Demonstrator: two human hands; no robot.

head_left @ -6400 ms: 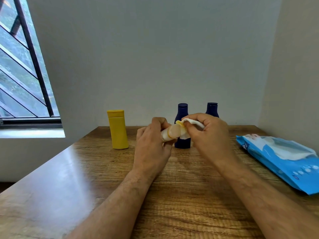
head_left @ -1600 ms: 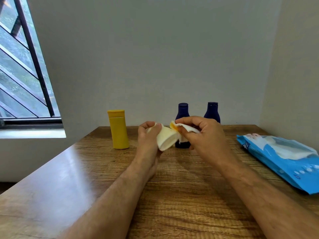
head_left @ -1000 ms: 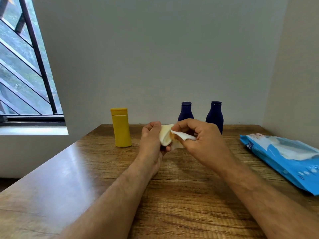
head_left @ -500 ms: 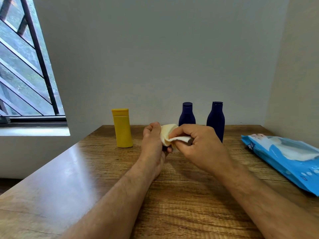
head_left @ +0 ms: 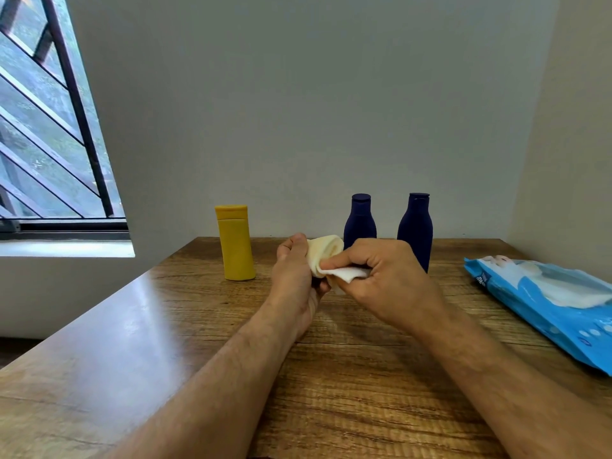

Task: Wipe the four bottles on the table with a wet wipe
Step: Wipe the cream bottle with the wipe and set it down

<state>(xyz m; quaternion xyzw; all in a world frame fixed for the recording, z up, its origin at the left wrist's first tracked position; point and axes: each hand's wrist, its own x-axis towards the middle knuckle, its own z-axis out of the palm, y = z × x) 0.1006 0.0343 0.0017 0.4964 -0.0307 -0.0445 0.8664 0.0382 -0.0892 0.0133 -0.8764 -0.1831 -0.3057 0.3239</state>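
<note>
My left hand [head_left: 294, 279] grips a small cream bottle [head_left: 326, 251] above the middle of the wooden table [head_left: 132, 342]; only its rounded end shows past my fingers. My right hand [head_left: 387, 283] pinches a white wet wipe [head_left: 344, 272] against the bottle's lower side. A yellow bottle [head_left: 235, 243] stands upright to the left. Two dark blue bottles stand behind my hands, one [head_left: 360, 223] partly hidden by the cream bottle, the other [head_left: 415, 230] to its right.
A blue pack of wet wipes [head_left: 543, 303] lies flat near the table's right edge, by the right wall. The back wall runs just behind the bottles. A barred window [head_left: 49, 127] is at the left.
The cream bottle has turned in my left hand, its rounded end now facing up and right. My right hand and the wipe slid lower along it. Both blue bottles show more fully.
</note>
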